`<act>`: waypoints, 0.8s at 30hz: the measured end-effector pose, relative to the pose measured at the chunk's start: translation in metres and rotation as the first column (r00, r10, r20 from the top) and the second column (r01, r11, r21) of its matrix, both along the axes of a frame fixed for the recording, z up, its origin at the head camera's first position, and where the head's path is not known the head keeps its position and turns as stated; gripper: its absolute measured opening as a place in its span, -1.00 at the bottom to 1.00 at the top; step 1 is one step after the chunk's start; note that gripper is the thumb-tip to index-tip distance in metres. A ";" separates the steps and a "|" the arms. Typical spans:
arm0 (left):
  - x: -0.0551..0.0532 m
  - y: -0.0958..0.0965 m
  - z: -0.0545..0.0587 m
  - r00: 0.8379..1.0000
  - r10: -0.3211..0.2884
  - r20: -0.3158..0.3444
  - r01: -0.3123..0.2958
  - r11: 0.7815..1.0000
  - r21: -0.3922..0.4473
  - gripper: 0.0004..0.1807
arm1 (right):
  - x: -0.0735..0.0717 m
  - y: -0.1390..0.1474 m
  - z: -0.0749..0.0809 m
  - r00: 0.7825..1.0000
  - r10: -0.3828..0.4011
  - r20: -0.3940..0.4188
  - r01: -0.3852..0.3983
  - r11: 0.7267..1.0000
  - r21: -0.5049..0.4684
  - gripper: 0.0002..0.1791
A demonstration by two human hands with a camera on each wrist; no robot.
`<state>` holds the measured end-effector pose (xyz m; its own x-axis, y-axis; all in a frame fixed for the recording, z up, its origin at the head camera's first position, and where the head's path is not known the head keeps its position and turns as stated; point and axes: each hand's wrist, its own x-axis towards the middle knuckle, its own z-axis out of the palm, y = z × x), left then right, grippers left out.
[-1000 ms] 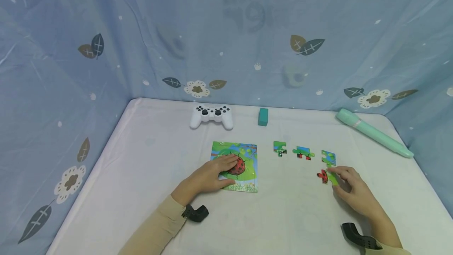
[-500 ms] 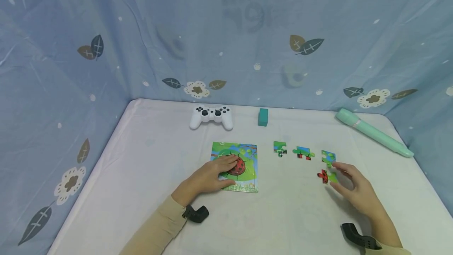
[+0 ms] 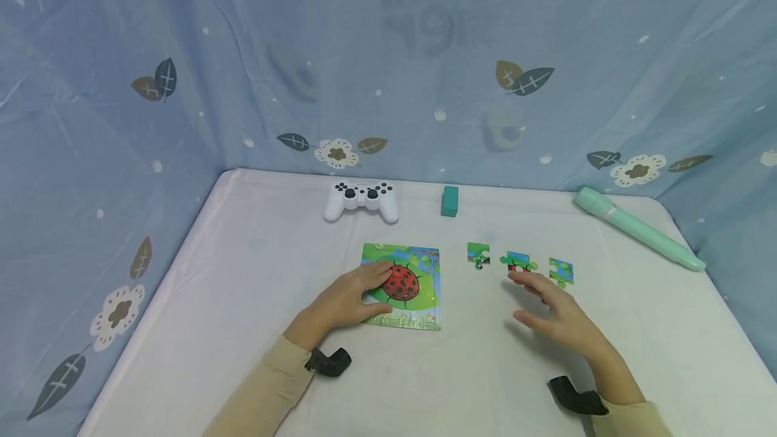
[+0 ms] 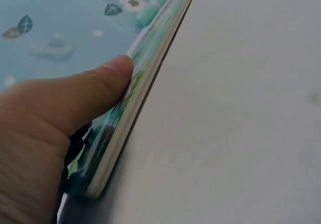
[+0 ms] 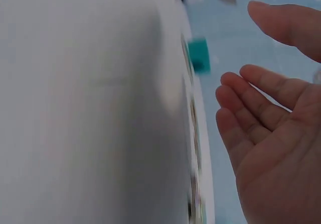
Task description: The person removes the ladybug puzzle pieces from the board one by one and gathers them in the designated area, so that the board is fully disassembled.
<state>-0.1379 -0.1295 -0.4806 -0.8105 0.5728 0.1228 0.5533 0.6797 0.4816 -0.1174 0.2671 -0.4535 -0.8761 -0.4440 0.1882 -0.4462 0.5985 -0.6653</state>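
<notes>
A square ladybug jigsaw puzzle lies on the white table, its left side partly covered by my left hand. In the left wrist view the thumb lies over the puzzle's near edge with its fingertip on the printed grass. To the right, my right hand hovers with thumb and fingers spread apart, holding nothing. Beyond it lie a green corner puzzle piece, a red-and-green puzzle piece and a blue-and-green puzzle piece. The right hand hides the ladybug-coloured piece behind it.
A white game controller and a teal block stand along the back of the table. At the back right lies a long mint-green tube-shaped object. A blue patterned cloth hangs behind and at both sides.
My right hand has let go of the ladybug-coloured piece and moved left, fingers opening wider. My left hand has shifted slightly left on the puzzle, uncovering more of the ladybug.
</notes>
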 end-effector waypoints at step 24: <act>-0.004 -0.010 -0.003 1.000 0.004 0.024 -0.004 1.000 0.030 -0.21 | -0.040 -0.165 -0.001 0.962 0.223 0.160 -0.223 0.975 -0.019 -0.26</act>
<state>-0.1416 -0.1397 -0.4837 -0.8157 0.5658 0.1204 0.5387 0.6670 0.5148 -0.1571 0.1019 -0.4548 -0.7738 -0.6311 0.0542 -0.4559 0.4955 -0.7394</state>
